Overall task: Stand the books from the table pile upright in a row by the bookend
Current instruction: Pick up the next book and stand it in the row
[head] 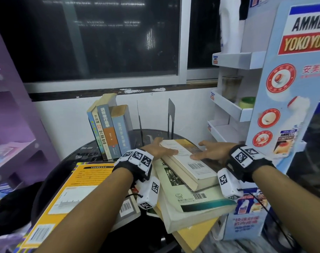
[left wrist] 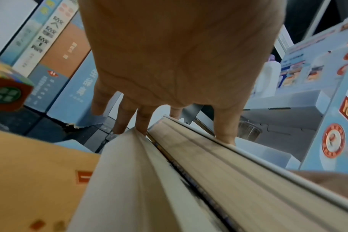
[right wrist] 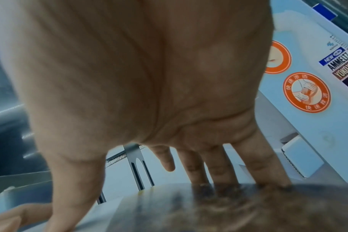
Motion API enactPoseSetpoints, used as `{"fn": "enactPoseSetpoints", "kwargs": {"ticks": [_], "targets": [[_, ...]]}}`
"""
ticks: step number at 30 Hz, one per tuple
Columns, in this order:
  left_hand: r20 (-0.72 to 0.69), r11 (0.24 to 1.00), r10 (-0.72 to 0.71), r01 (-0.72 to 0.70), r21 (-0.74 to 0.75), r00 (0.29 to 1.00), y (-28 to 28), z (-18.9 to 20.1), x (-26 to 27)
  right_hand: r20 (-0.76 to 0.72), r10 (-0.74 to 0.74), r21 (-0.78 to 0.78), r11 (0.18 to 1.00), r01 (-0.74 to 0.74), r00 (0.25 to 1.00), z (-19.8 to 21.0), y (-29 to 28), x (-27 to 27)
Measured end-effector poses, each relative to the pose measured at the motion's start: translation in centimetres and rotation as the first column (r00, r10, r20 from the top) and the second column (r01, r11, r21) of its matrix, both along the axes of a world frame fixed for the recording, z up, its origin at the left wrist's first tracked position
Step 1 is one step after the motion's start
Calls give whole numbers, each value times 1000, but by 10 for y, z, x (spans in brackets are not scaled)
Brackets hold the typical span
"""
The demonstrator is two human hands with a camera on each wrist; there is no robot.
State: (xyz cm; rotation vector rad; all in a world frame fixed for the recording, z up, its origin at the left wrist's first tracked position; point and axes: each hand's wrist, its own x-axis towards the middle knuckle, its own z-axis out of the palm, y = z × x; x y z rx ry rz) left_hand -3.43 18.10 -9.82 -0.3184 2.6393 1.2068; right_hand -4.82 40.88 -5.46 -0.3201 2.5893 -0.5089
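Note:
On the round dark table (head: 86, 152) a loose pile of books lies flat. The top one is a cream book (head: 190, 162) with a barcode. My left hand (head: 159, 149) holds its left edge, thumb (left wrist: 225, 136) on the cover and fingers (left wrist: 142, 121) past the page edge (left wrist: 209, 158). At the book's right side is my right hand (head: 210, 149), its thumb (right wrist: 69, 204) on the cover and its fingers (right wrist: 218, 172) over the far edge. Several books (head: 110, 132) stand leaning at the back left, beside a black bookend (head: 171, 114).
Under the top book lie a white-and-green book (head: 192, 199) and a big yellow one (head: 68, 189). A blue cardboard display stand (head: 283, 106) rises close on the right. A purple shelf unit (head: 13, 125) is on the left.

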Motion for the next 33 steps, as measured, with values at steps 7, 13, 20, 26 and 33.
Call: {"fn": "enactPoseSetpoints", "kwargs": {"ticks": [7,13,20,26,33], "targets": [[-26,995,20,-17,100,999,1,-3,-4,8,24,35,999,-24,1000,4,-3,3],[-39,991,22,-17,131,999,0,-2,-6,7,34,1,999,-34,999,5,-3,7],[-55,985,5,4,171,998,-3,-1,-2,-17,76,-11,997,-76,997,12,-2,11],[-68,976,12,4,219,998,-3,1,6,-37,89,-8,996,-90,995,11,-4,12],[-150,964,56,-14,266,987,-9,11,11,-39,71,-126,989,-75,997,14,-12,12]]}}
